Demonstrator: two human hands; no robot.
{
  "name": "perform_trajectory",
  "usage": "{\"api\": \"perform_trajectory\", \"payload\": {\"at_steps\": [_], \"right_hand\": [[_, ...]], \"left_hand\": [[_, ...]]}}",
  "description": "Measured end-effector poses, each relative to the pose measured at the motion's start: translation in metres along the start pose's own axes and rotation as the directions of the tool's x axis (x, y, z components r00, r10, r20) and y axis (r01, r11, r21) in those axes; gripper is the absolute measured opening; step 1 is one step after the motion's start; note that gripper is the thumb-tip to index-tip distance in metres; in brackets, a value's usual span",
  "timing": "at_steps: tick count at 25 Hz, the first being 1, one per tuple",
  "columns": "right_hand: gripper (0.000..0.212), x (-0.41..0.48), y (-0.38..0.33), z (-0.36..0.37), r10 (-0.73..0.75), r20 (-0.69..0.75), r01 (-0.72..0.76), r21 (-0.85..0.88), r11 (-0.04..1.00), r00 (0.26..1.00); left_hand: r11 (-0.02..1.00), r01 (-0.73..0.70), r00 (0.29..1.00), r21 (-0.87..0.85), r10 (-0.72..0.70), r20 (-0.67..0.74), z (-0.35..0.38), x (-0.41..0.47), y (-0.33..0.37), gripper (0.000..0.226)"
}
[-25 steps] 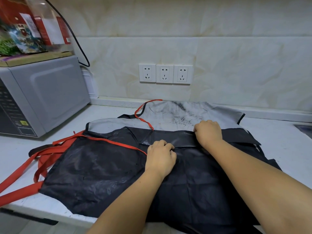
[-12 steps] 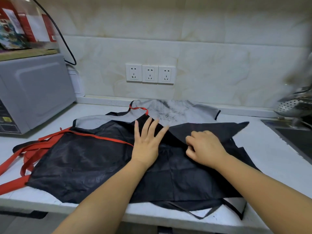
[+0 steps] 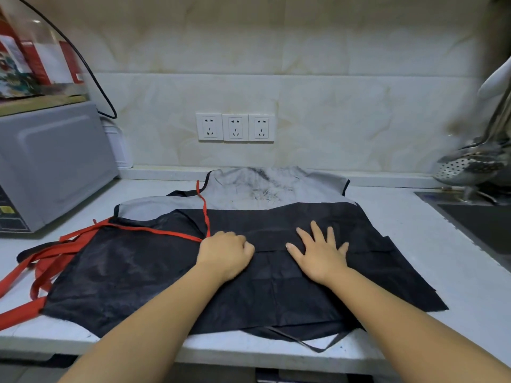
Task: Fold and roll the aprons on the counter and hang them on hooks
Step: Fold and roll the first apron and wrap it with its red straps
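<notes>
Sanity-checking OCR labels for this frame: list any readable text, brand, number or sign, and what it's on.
None legible.
The packages atop the microwave: red and white print, too blurred to read.
The control panel: markings and a yellow sticker, too small to read.
The wall sockets: no lettering visible.
The grey apron: dark smudges, not writing; the black apron: blank.

The person shows only as two arms, bare from the lower edge of the view to the fingertips. The left hand (image 3: pixel 225 254) and right hand (image 3: pixel 320 254) are bare, and so are both wrists. The forearms look smooth and slender, widening toward the camera. The right hand's fingernails look short; the left's are hidden.
</notes>
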State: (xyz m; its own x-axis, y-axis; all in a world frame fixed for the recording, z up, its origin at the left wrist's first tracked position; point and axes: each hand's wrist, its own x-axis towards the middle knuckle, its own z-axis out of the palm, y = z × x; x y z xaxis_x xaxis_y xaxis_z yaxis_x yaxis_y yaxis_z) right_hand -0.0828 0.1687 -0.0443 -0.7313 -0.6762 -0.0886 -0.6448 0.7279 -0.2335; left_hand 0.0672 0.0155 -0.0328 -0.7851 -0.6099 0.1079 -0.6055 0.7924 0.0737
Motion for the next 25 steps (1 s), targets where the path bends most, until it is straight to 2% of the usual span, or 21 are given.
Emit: {"api": "perform_trajectory", "payload": {"at_steps": [2, 4, 6, 8, 10, 12, 14, 18, 22, 25], "right_hand": [[0.071, 0.0, 0.004, 0.003, 0.061, 0.06, -0.062, 0.009, 0.998, 0.996], [0.068, -0.001, -0.004, 0.002, 0.087, 0.036, -0.084, -0.094, 0.992, 0.996], [0.06, -0.001, -0.025, 0.001, -0.027, -0.084, 0.009, -0.204, 0.979, 0.996], [0.056, -0.002, -0.057, 0.005, -0.242, -0.151, 0.211, -0.197, 0.957, 0.958], [0.053, -0.004, -0.086, 0.017, -0.358, -0.106, 0.345, -0.122, 0.931, 0.928], [0.052, -0.004, -0.1, 0.034, -0.345, -0.012, 0.343, -0.085, 0.936, 0.939], [0.053, -0.003, -0.104, 0.044, -0.293, 0.036, 0.295, -0.087, 0.952, 0.955], [0.054, -0.001, -0.103, 0.046, -0.269, 0.041, 0.272, -0.092, 0.958, 0.962], [0.053, -0.003, -0.104, 0.045, -0.268, 0.045, 0.271, -0.094, 0.958, 0.962], [0.053, -0.003, -0.105, 0.045, -0.257, 0.05, 0.261, -0.097, 0.96, 0.965]], "left_hand": [[0.994, 0.07, 0.994, 0.079, -0.063, -0.085, 0.008, -0.004, -0.02, 0.041], [0.983, 0.122, 0.989, 0.136, -0.109, -0.099, 0.015, -0.005, -0.039, 0.039], [0.979, 0.102, 0.981, 0.174, -0.07, -0.182, 0.022, -0.005, -0.048, 0.033], [0.981, 0.042, 0.959, 0.191, 0.014, -0.283, 0.024, -0.011, -0.046, 0.023], [0.986, 0.005, 0.927, 0.165, 0.058, -0.371, 0.025, -0.015, -0.047, 0.019], [0.991, 0.013, 0.912, 0.136, 0.044, -0.408, 0.021, -0.02, -0.058, 0.017], [0.989, 0.097, 0.913, 0.108, -0.045, -0.404, 0.013, -0.027, -0.079, 0.017], [0.941, 0.339, 0.883, 0.009, -0.315, -0.348, -0.012, -0.047, -0.126, 0.025], [0.87, 0.487, 0.846, 0.071, -0.451, -0.285, -0.033, -0.064, -0.168, 0.025], [0.798, 0.569, 0.822, 0.2, -0.546, -0.159, -0.038, -0.073, -0.189, 0.023]]}}
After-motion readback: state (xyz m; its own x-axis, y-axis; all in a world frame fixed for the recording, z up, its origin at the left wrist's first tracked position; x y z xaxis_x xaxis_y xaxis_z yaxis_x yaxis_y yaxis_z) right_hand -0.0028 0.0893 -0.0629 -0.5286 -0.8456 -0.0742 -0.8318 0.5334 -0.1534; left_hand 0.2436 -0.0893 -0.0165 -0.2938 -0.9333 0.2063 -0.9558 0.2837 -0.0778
